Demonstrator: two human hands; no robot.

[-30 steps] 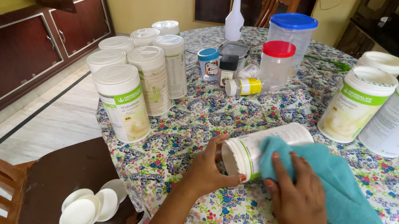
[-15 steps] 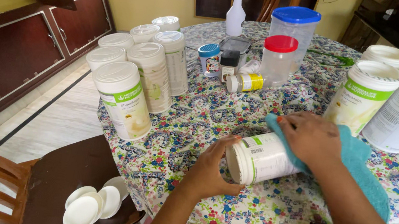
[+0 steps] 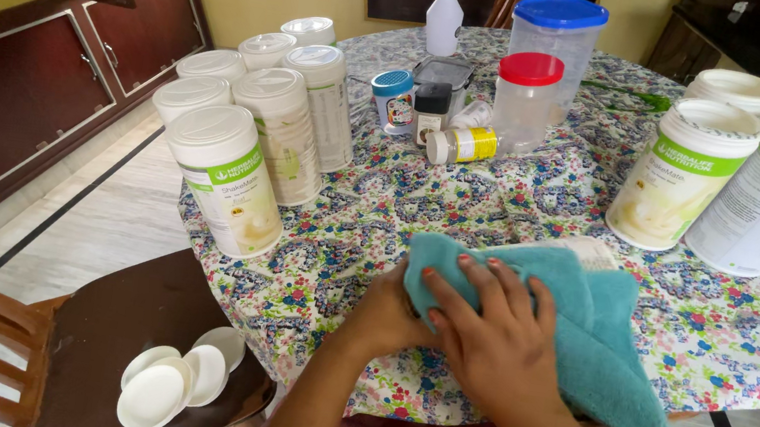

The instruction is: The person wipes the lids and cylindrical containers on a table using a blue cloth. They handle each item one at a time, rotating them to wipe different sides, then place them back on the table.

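While lying sideways, canister (image 3: 583,252) — cloth-wrapped (image 3: 583,321) — shows no contents.

On the round table (image 3: 759,336), a canister (image 3: 582,254) lies on its side at the six o'clock edge, under a cloth (image 3: 599,344). Six upright canisters (image 3: 245,115) cluster at nine o'clock, four more (image 3: 753,167) at three o'clock. Small jars (image 3: 443,118) sit centre; a spray bottle (image 3: 445,10) stands at twelve. Loose lids (image 3: 173,383) lie on a chair (image 3: 96,332) at seven o'clock.
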